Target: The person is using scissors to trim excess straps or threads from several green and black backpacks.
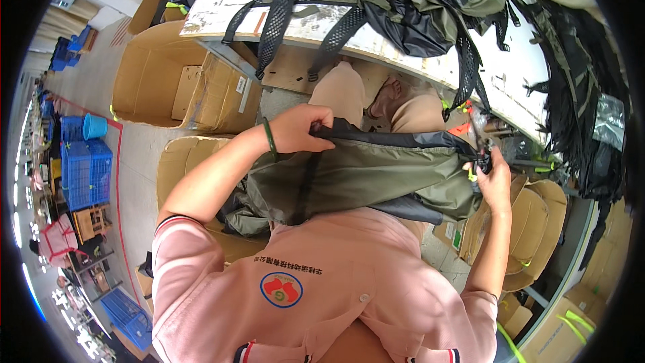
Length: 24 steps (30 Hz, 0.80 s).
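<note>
An olive-green and black fabric bag [363, 171] stretches across my lap, its dark edge along the far side. My left hand [302, 131], with a green bangle at the wrist, pinches that edge at the bag's left part between thumb and fingers. At the other end, my right hand [495, 178] is closed around a small dark tool [482, 156] with a thin metal tip, which looks like thread snips. A bright yellow-green tab [472, 175] shows beside these fingers, at the bag's corner. Whether the right fingers also grip the fabric is hard to make out.
Ahead stands a worn white table [222, 3], heaped with olive and black bags [410, 10] whose mesh straps [275, 30] hang over its edge. Open cardboard boxes [158, 81] stand at left and right. Black straps [578, 94] hang at far right; blue crates [87, 168] stand far left.
</note>
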Available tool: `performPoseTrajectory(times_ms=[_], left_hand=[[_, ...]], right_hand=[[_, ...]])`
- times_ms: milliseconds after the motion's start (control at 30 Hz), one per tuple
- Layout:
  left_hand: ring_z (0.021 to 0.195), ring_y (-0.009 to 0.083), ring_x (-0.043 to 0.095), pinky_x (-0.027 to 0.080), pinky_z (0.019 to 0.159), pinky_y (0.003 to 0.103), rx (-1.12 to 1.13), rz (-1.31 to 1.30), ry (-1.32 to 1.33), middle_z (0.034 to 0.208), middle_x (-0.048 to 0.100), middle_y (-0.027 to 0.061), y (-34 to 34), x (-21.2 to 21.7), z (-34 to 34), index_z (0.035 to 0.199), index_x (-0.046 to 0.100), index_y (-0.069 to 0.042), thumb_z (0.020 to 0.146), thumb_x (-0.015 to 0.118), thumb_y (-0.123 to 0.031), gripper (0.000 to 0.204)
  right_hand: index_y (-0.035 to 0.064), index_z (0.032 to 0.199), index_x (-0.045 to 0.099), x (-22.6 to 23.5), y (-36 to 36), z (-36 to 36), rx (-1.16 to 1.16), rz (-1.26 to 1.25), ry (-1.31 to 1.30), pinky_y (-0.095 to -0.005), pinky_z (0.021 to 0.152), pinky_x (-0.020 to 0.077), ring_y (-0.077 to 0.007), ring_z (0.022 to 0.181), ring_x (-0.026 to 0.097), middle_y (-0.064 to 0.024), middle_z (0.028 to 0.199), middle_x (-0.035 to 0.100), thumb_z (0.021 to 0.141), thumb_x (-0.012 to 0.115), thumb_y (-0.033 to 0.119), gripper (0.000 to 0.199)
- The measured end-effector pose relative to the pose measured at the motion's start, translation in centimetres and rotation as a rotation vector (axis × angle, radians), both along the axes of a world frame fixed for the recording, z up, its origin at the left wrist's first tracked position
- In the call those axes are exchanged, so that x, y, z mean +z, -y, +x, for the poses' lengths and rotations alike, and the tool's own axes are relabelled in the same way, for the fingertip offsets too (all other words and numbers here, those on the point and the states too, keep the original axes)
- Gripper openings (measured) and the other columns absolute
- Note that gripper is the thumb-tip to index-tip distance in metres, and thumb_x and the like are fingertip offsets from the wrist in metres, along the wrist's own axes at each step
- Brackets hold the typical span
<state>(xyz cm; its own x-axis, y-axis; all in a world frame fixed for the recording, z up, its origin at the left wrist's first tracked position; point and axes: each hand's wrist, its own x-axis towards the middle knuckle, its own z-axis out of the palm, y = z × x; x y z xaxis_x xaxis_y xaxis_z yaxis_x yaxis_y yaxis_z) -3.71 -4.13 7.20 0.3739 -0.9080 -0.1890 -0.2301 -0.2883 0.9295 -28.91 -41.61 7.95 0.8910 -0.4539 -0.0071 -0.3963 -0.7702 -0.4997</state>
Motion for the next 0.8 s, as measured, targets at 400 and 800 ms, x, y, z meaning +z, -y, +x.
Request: performPoseTrajectory(times_ms=[400,800], left_hand=[[0.068,0.0235,0.051,0.041,0.061,0.035,0.033,-0.103,0.294,0.076,0.049,0.0089,1.0,0.1,-1.7,0.079,0.049,-0.004,0.070,0.077,-0.018,0.033],[0.070,0.0285,0.053,0.043,0.063,0.036,0.071,-0.064,0.292,0.077,0.051,0.0120,0.8,-0.3,-1.5,0.073,0.052,-0.002,0.066,0.077,-0.019,0.031]], right_hand=[[0.0034,0.084,0.058,4.9,-11.6,10.0,0.740,-0.250,-0.101,-0.0405,0.068,0.0468,-0.0320,0.073,0.061,-0.0125,0.079,0.061,0.057,0.080,0.052,0.060],[0.0040,0.077,0.055,3.8,-12.1,10.7,0.734,-0.149,-0.055,-0.0426,0.064,0.0444,-0.0358,0.067,0.059,-0.0122,0.065,0.057,0.054,0.081,0.054,0.061]])
